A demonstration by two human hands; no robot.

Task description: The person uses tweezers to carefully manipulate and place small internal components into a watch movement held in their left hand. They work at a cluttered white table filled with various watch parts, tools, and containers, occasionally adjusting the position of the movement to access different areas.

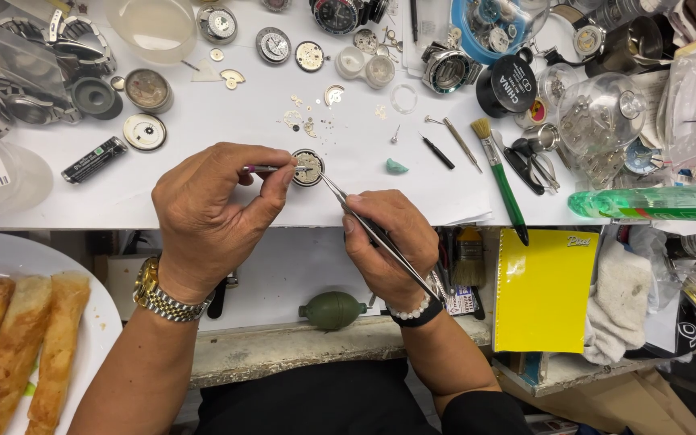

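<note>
A round watch movement [308, 167] lies on the white bench top [227, 129] near its front edge. My left hand [213, 213], with a gold watch on the wrist, pinches a thin metal tool [266, 169] whose tip touches the movement's left side. My right hand [388, 242], wearing a bead bracelet, grips steel tweezers [364, 221] that slant up-left, their points at the movement's lower right edge.
Watch cases, dials and tiny loose parts litter the bench behind the movement. A green-handled brush [501, 173], glass dome [602, 109] and green blob [397, 167] lie to the right. A plate of fried rolls [18, 338] sits lower left, a yellow notebook [543, 290] and green blower [332, 310] below.
</note>
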